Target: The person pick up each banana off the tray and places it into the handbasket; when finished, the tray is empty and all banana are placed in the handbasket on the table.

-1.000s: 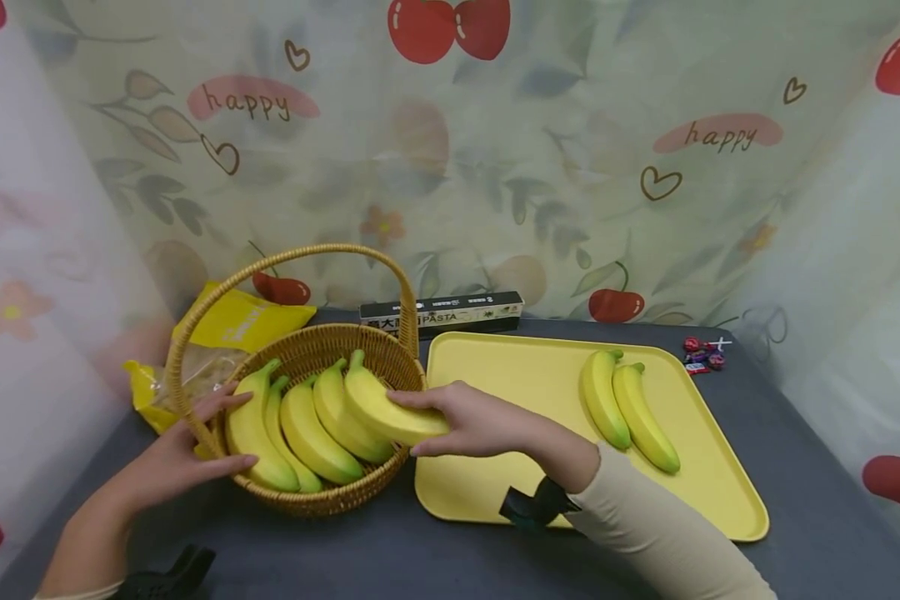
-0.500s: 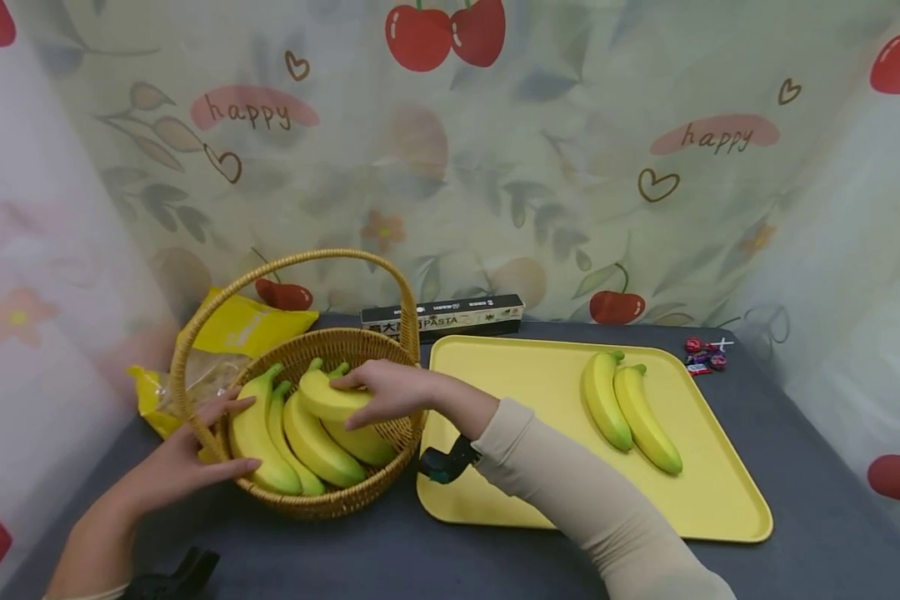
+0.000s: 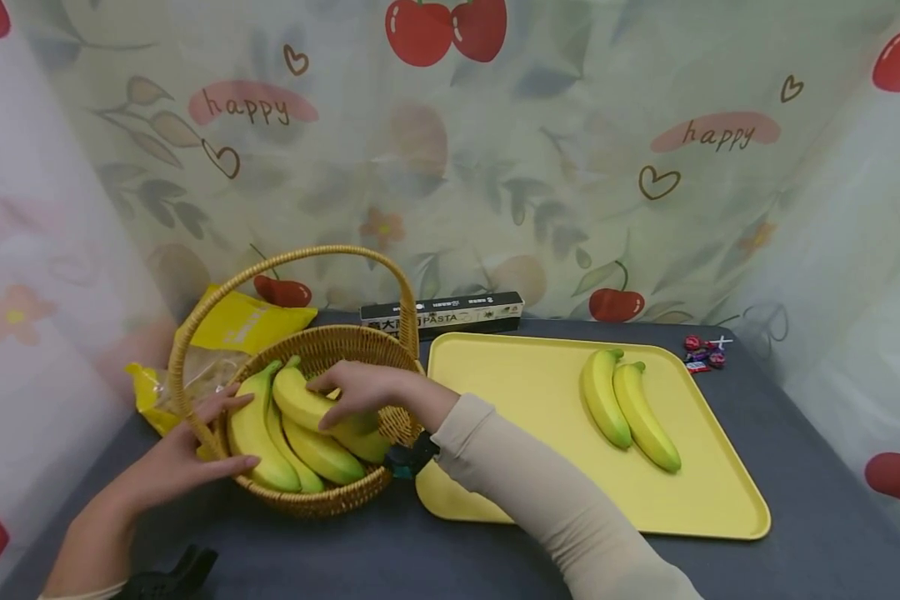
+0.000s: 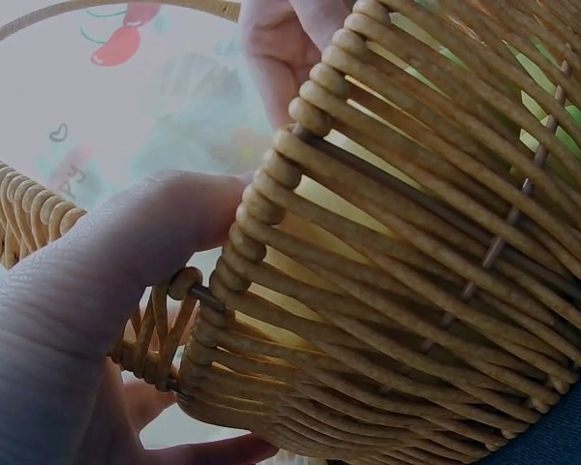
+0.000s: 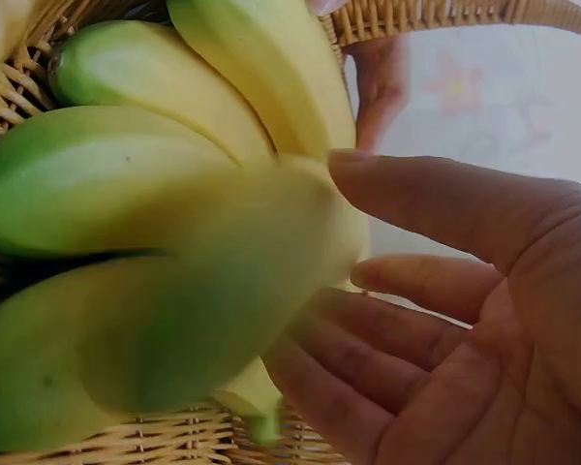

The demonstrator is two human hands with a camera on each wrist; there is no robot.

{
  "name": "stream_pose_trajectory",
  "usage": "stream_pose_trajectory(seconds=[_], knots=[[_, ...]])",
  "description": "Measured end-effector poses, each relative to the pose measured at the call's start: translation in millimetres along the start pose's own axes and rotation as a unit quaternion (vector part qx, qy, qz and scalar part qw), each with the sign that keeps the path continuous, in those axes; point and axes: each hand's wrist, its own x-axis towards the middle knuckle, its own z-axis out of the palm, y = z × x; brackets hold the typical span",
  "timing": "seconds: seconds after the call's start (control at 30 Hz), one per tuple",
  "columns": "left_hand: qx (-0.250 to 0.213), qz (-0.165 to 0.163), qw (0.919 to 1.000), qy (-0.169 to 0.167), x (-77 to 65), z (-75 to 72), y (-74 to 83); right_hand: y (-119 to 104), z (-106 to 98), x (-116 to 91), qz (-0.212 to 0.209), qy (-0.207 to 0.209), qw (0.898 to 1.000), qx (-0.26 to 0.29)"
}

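A wicker basket point(image 3: 322, 503) with a tall arched handle holds several yellow bananas point(image 3: 261, 437) with green ends. My left hand point(image 3: 183, 457) grips its left rim near the handle's foot; in the left wrist view the thumb lies over the rim. Inside the basket, my right hand point(image 3: 363, 388) holds a banana point(image 3: 294, 397) between thumb and fingers, lying across the tops of the others. From the right wrist, that held banana point(image 5: 237, 286) looks blurred and close, the thumb tip at its edge. Part of it is hidden behind the hand in the head view.
Right of the basket lies a yellow tray point(image 3: 517, 375) bearing a banana point(image 3: 604, 400) and another banana point(image 3: 647, 421) side by side. Behind stand a pasta box point(image 3: 457, 315) and a yellow bag point(image 3: 258, 321). Wrapped lollipops point(image 3: 705, 354) lie at the far right.
My right hand has carried its banana leftward from the basket's right rim to over the bananas inside. The left hand has stayed at the left rim.
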Motion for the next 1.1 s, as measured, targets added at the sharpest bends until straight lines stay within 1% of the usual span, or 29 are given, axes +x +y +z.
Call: stream_pose_trajectory(seconds=[0.07,0.2,0.3,0.43,0.6,0.73,0.93,1.1], knots=[[-0.001,0.002,1.0,0.001,0.2,0.3,-0.2,-1.4,1.8,3.1,0.003,-0.015,1.0,0.017],[-0.002,0.002,1.0,-0.001,0.6,0.2,-0.6,-5.8,4.6,10.0,0.03,-0.034,0.995,0.087],[-0.001,-0.001,1.0,-0.004,0.9,0.5,-1.0,-8.7,7.0,14.9,0.05,-0.037,0.987,0.148],[0.001,-0.004,1.0,-0.006,0.9,0.6,-1.6,-10.0,10.3,18.9,0.062,-0.029,0.98,0.185],[0.0,-0.002,1.0,-0.006,-0.1,0.1,-2.2,-10.1,13.2,19.3,0.073,-0.015,0.975,0.209],[0.0,0.001,1.0,-0.002,-0.6,-0.5,-2.6,-9.7,14.9,19.3,0.073,-0.007,0.973,0.218],[0.006,0.0,1.0,0.001,-1.3,0.0,-3.7,-8.9,13.8,17.6,0.07,-0.008,0.975,0.21],[0.006,0.002,1.0,-0.002,-0.2,0.4,-3.3,-8.7,9.0,11.2,0.071,-0.004,0.976,0.205]])
